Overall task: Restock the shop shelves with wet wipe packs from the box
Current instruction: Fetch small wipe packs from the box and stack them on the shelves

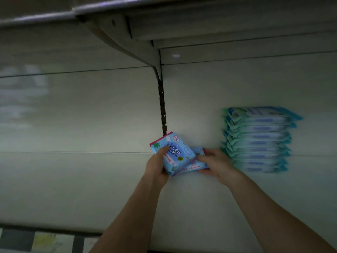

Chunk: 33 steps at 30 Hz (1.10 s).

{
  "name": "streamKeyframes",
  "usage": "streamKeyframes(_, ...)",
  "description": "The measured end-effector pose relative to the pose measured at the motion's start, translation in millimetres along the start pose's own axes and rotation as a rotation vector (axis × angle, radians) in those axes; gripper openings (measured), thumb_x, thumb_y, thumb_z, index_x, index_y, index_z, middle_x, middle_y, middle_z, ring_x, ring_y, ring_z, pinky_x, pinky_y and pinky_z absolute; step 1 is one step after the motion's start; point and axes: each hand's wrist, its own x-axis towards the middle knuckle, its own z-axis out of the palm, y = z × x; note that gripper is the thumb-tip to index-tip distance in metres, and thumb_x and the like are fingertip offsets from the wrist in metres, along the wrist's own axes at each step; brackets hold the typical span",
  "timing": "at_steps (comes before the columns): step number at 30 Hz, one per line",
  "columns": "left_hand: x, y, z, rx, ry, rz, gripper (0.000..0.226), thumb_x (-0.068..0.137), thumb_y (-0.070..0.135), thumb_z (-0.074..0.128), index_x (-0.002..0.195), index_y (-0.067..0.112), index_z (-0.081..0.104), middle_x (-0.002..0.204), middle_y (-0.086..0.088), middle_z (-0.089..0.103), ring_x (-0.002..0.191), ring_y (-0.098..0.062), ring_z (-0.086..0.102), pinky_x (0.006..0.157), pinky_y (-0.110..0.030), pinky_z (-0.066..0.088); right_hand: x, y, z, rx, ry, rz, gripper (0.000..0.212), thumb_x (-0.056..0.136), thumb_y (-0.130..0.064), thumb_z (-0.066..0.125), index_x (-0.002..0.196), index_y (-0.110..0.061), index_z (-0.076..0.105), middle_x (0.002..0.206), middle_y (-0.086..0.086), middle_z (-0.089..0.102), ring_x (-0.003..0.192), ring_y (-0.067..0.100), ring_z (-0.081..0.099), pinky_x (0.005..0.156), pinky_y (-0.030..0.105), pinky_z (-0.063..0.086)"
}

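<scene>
On the pale shelf (82, 183), close to its back wall, your left grip (157, 166) is curled round a blue wet wipe pack (176, 151) with the thumb across its printed face. The pack stands tilted, its pink-edged top leaning left just below the slotted upright (162, 108). Your right grip (218, 164) pinches a second blue pack (197, 166) that lies lower and flatter, with its left end tucked under the first, so the two touch. I cannot tell whether either one rests on the shelf yet.

To the right, near your right grip but apart from it, sits a tall stack of teal packs (257, 141). That stack is probably your main risk: a swing of the right wrist as you let go could nudge it and send the slick packs sliding. The tilted pack may flop over if you release it unsupported, since soft pouches seldom stand alone. Because the two packs overlap, pulling one grip away could also drag the other pack askew.
</scene>
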Motion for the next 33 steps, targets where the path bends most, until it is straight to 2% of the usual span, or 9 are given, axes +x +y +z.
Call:
streamKeyframes(5, 11, -9, -5, 0.003, -0.019, 0.049, 0.024, 0.092, 0.020, 0.063, 0.112, 0.007, 0.064, 0.108, -0.015, 0.070, 0.083, -0.026, 0.070, 0.055, -0.036, 0.059, 8, 18, 1, -0.266, 0.141, -0.182, 0.013, 0.084, -0.012, 0.067, 0.095, -0.019, 0.064, 0.094, 0.003, 0.069, 0.073, 0.017, 0.063, 0.070, 0.043, 0.058)
streamKeyframes(8, 16, -11, -4, 0.072, -0.025, 0.085, 0.026, 0.090, 0.018, 0.065, 0.113, 0.005, 0.063, 0.111, -0.017, 0.070, 0.088, -0.028, 0.070, 0.064, -0.038, 0.061, 6, 20, -3, -0.410, 0.153, -0.230, 0.028, 0.083, -0.026, 0.071, 0.107, -0.022, 0.056, 0.101, -0.001, 0.062, 0.080, 0.019, 0.061, 0.060, 0.037, 0.056)
streamKeyframes(12, 18, -11, -5, 0.108, -0.062, 0.093, 0.021, 0.091, 0.018, 0.064, 0.108, 0.006, 0.064, 0.109, -0.015, 0.070, 0.086, -0.026, 0.070, 0.067, -0.038, 0.060, 5, 17, -15, -0.396, -0.003, -0.194, 0.053, 0.083, -0.021, 0.069, 0.131, -0.024, 0.049, 0.116, 0.002, 0.055, 0.089, 0.014, 0.058, 0.050, 0.023, 0.049)
streamKeyframes(16, 21, -11, -7, 0.138, -0.059, 0.108, 0.026, 0.090, 0.018, 0.065, 0.112, 0.006, 0.064, 0.110, -0.016, 0.071, 0.089, -0.028, 0.070, 0.068, -0.040, 0.060, 6, 21, -14, -0.656, -0.028, -0.397, 0.033, 0.078, -0.016, 0.073, 0.111, -0.016, 0.068, 0.098, 0.002, 0.064, 0.075, 0.012, 0.057, 0.072, 0.036, 0.055)
streamKeyframes(23, 19, -9, -2, 0.239, 0.023, 0.260, 0.016, 0.085, 0.018, 0.071, 0.097, 0.008, 0.066, 0.095, -0.010, 0.074, 0.076, -0.023, 0.071, 0.065, -0.034, 0.061, 4, 21, -16, -1.099, 0.135, -0.452, 0.028, 0.083, -0.029, 0.064, 0.111, -0.027, 0.069, 0.106, 0.011, 0.056, 0.109, 0.026, 0.052, 0.085, 0.031, 0.045)
streamKeyframes(25, 17, -6, -1, 0.203, 0.003, 0.288, 0.015, 0.086, 0.016, 0.070, 0.098, 0.007, 0.066, 0.098, -0.011, 0.074, 0.082, -0.024, 0.071, 0.074, -0.038, 0.060, 1, 12, -14, -1.032, 0.231, -0.517, 0.029, 0.091, -0.018, 0.054, 0.114, -0.024, 0.069, 0.112, 0.011, 0.056, 0.114, 0.028, 0.051, 0.091, 0.033, 0.045)
streamKeyframes(27, 15, -4, 0, 0.165, -0.032, 0.295, 0.019, 0.088, 0.016, 0.068, 0.104, 0.006, 0.066, 0.104, -0.013, 0.073, 0.087, -0.026, 0.071, 0.076, -0.038, 0.060, -6, -1, -10, -0.683, 0.272, -0.502, 0.026, 0.095, -0.019, 0.048, 0.113, -0.018, 0.068, 0.108, 0.007, 0.065, 0.106, 0.026, 0.060, 0.088, 0.037, 0.050)
streamKeyframes(31, 12, -8, 4, 0.177, -0.107, 0.300, 0.029, 0.091, 0.014, 0.063, 0.118, 0.005, 0.061, 0.111, -0.017, 0.070, 0.098, -0.033, 0.068, 0.076, -0.043, 0.059, -18, -6, 5, -0.140, -0.045, -0.203, 0.033, 0.089, -0.024, 0.062, 0.121, -0.019, 0.053, 0.098, 0.008, 0.070, 0.076, 0.020, 0.070, 0.060, 0.029, 0.056)
streamKeyframes(33, 10, -8, 6, 0.196, -0.099, 0.286, 0.023, 0.094, 0.022, 0.059, 0.111, 0.006, 0.062, 0.109, -0.018, 0.070, 0.094, -0.033, 0.068, 0.070, -0.040, 0.060, -16, -6, 7, -0.007, -0.023, -0.171, 0.035, 0.090, -0.018, 0.063, 0.122, -0.016, 0.050, 0.101, 0.010, 0.069, 0.067, 0.018, 0.069, 0.055, 0.028, 0.055)
